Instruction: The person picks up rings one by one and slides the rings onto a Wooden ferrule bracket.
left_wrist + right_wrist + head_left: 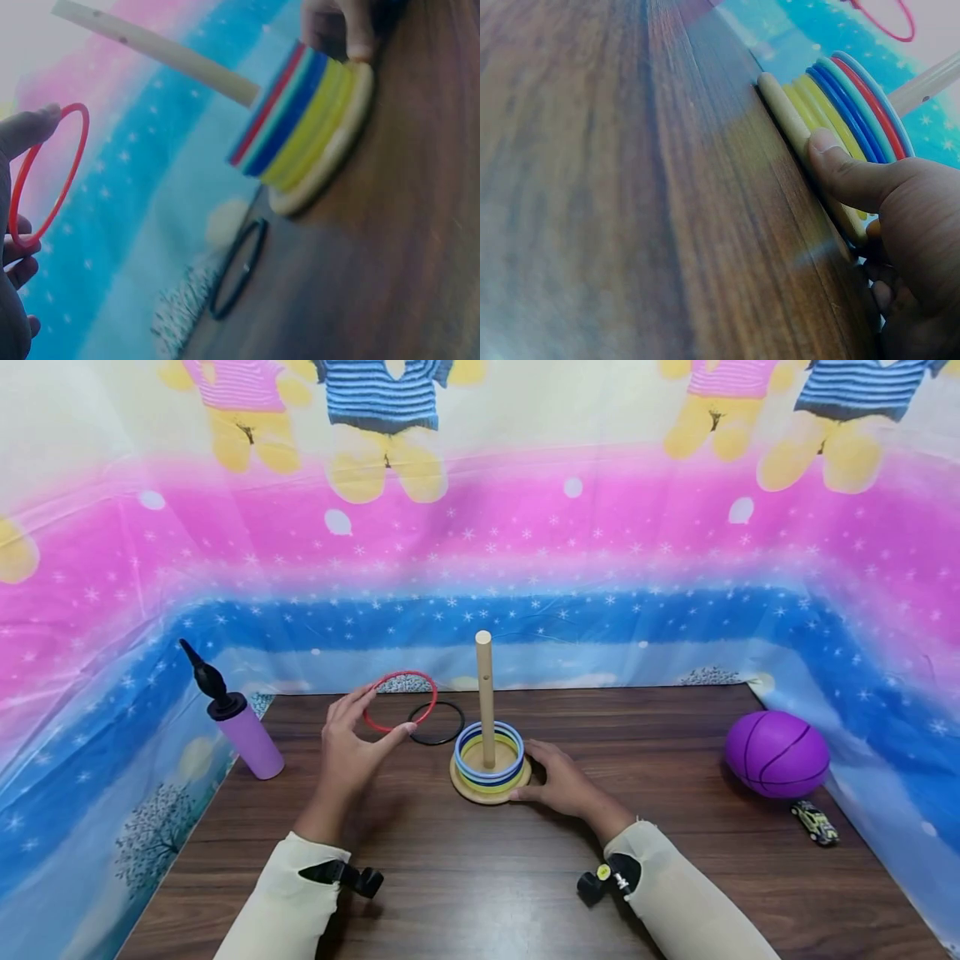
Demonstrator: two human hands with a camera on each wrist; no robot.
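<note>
My left hand (348, 756) holds a red ring (436, 695) up off the table, pinched between thumb and fingers. To its right stands a wooden ring-toss stand, with an upright peg (486, 702) on a round base (487, 799). Blue, red, light green and yellow rings (855, 112) are stacked around the peg, lying on the base. My right hand (558, 783) grips the base's right side; in the right wrist view its thumb (847, 171) presses on the base's edge near the yellow rings. A black ring (462, 720) lies flat behind and left of the stand.
On the left stands a purple hand pump (251, 739) with a black nozzle. A purple ball (777, 753) sits at the right, with a small toy car (814, 823) in front of it. Printed cloth (525, 610) hangs behind and beside the wooden table (480, 893).
</note>
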